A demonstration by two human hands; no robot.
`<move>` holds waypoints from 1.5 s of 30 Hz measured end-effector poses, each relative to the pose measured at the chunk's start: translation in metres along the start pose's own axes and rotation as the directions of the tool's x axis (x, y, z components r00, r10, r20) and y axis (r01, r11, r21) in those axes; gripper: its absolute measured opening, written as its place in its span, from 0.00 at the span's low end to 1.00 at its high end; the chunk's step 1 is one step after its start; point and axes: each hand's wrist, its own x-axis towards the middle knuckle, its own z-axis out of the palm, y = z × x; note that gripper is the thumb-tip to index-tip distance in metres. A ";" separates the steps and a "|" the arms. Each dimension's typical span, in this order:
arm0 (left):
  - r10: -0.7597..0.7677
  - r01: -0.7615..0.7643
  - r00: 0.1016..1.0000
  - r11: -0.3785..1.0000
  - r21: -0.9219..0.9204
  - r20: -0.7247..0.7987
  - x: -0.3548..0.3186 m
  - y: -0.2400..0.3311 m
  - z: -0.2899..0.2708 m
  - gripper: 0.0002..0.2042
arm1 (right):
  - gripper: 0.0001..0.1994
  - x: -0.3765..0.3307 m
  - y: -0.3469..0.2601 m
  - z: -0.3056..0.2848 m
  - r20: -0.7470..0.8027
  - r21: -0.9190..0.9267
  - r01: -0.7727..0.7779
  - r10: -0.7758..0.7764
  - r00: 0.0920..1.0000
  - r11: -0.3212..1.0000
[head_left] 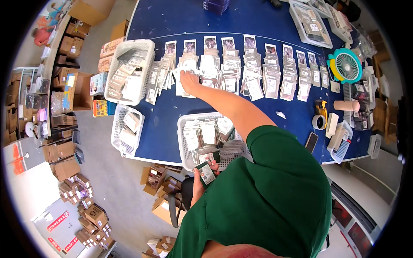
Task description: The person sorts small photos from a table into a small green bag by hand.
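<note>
My left hand [201, 179], low in front of me by the table's front edge, is closed on a small stack of flat labelled packets [206, 172]. It is just below a white plastic basket [180, 139] filled with similar packets. My right arm reaches across the blue table. At the second column of packets from the left, my right hand [189, 82] has its fingers pressed together on a flat packet [180, 89]. Overlapping packets lie in several columns, each headed by a picture card [210, 42]. The fingertips of my right hand are partly hidden.
At the left stand a large white basket [149, 64] of packets and a smaller white basket [116, 133]. On the right are a turquoise fan [347, 66], a tape roll [318, 122], a phone [311, 142] and a blue-and-white basket [344, 148]. A chair [174, 206] stands below the table.
</note>
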 end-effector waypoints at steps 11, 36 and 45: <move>-0.090 0.094 0.988 0.995 -0.026 0.126 0.014 0.002 0.021 0.35 | 0.23 -0.124 0.083 -0.102 0.115 -0.176 0.002 0.018 0.993 0.984; -0.079 -0.049 0.943 0.928 0.368 0.324 -0.021 -0.013 0.051 0.35 | 0.07 -0.296 -0.027 -0.246 0.393 0.763 0.094 -0.575 0.718 0.640; -0.222 -0.049 0.887 0.826 0.561 0.405 -0.049 -0.007 0.045 0.35 | 0.04 -0.372 -0.049 -0.276 0.299 0.650 0.289 -0.586 0.753 0.703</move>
